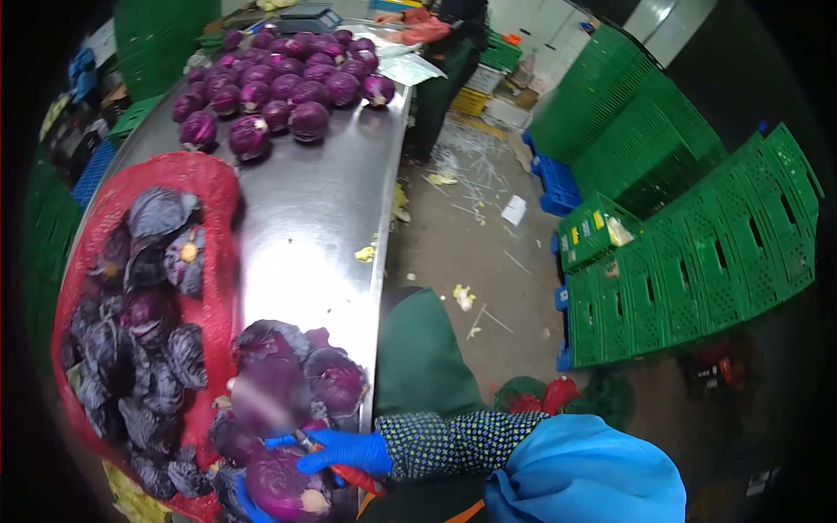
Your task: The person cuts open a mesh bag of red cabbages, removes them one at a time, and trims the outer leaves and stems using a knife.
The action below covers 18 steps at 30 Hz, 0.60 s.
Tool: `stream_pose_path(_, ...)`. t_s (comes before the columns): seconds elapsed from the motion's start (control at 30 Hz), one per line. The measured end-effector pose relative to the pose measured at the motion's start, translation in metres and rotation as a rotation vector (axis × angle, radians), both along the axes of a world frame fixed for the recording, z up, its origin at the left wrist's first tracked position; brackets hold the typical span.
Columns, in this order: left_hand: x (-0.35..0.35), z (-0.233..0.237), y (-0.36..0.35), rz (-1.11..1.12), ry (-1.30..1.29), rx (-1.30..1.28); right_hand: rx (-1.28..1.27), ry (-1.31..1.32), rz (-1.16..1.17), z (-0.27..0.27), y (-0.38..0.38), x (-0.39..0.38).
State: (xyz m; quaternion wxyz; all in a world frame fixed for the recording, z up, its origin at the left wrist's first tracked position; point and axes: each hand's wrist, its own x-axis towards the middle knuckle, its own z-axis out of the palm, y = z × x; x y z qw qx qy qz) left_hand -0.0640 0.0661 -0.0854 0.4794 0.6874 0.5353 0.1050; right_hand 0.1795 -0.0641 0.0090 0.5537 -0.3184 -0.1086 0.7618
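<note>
My right hand (349, 451), in a blue glove, is closed around a red-handled knife (356, 477). Little of its blade shows, pointing up and left. Below it lies a red cabbage (277, 481) with a pale cut stem, close to the knife. At the bottom edge, my blue-gloved left hand (253, 507) grips this cabbage from the left, mostly hidden behind it. Just beyond, another red cabbage (270, 397) looks smeared by motion. Beside it rests a leafy red cabbage (336, 381). A red mesh sack (222, 296) lies open on the left with several dark-leaved cabbages inside.
Many trimmed red cabbages (309, 120) cover the far end of the steel table (305, 218). Another person (445, 52) stands there beside a scale (301, 17). Green crates (689, 279) are stacked to the right. Leaf scraps (464, 297) litter the floor.
</note>
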Motion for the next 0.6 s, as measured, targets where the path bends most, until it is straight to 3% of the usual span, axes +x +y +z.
stream_pose_path(0.03, 0.001, 0.009, -0.007, 0.148, -0.292, -0.320, 0.041, -0.108, 0.010, 0.002, 0.008, 0.003)
stream_pose_path(0.1, 0.011, 0.028, -0.028, 0.361, -0.633, -0.788, 0.199, -0.280, 0.006, -0.004, 0.021, -0.001)
stream_pose_path(0.13, 0.015, 0.036, -0.043, 0.429, -0.723, -0.907, 0.214, -0.205, 0.053, 0.021, 0.022, 0.002)
stream_pose_path(0.17, 0.016, 0.042, -0.058, 0.487, -0.792, -0.969, 0.293, -0.403, 0.146, 0.021, 0.025, 0.002)
stream_pose_path(0.2, 0.015, 0.054, -0.072, 0.605, -0.803, -0.886, 0.352, -0.401, 0.111, 0.004, 0.023, -0.010)
stream_pose_path(0.23, 0.021, 0.064, -0.082, 0.616, -0.948, -0.856, 0.309, -0.513, 0.203, 0.021, 0.026, -0.003)
stream_pose_path(0.27, 0.030, 0.071, -0.086, 0.609, -1.088, -0.814, 0.333, -0.435, 0.198, 0.023, 0.029, -0.001)
stream_pose_path(0.3, 0.030, 0.078, -0.085, 0.574, -1.222, -0.768, 0.342, -0.536, 0.162, 0.021, 0.034, 0.003)
stream_pose_path(0.33, 0.026, 0.088, -0.085, 0.476, -1.161, -0.625, -0.056, -0.543, 0.244, 0.041, 0.041, 0.009)
stream_pose_path(0.37, 0.027, 0.103, -0.085, 0.367, -1.094, -0.503, 0.047, -0.479, 0.057, 0.039, 0.039, 0.011)
stream_pose_path(0.43, 0.023, 0.117, -0.077, 0.393, -0.932, -0.292, 0.076, -0.496, 0.065, 0.047, 0.042, 0.008)
stream_pose_path(0.47, 0.020, 0.120, -0.070, 0.253, -0.775, -0.030, 0.192, -0.534, 0.019, 0.047, 0.044, -0.002)
stream_pose_path(0.5, 0.017, 0.121, -0.067, 0.266, -0.770, -0.027, 0.309, -0.575, -0.036, 0.049, 0.047, -0.015)
stream_pose_path(0.53, 0.014, 0.122, -0.064, 0.187, -0.677, 0.132, 0.361, -0.683, -0.088, 0.060, 0.053, -0.027)
stream_pose_path(0.6, 0.011, 0.122, -0.062, 0.103, -0.610, 0.298, 0.363, -0.814, -0.037, 0.049, 0.057, -0.027)
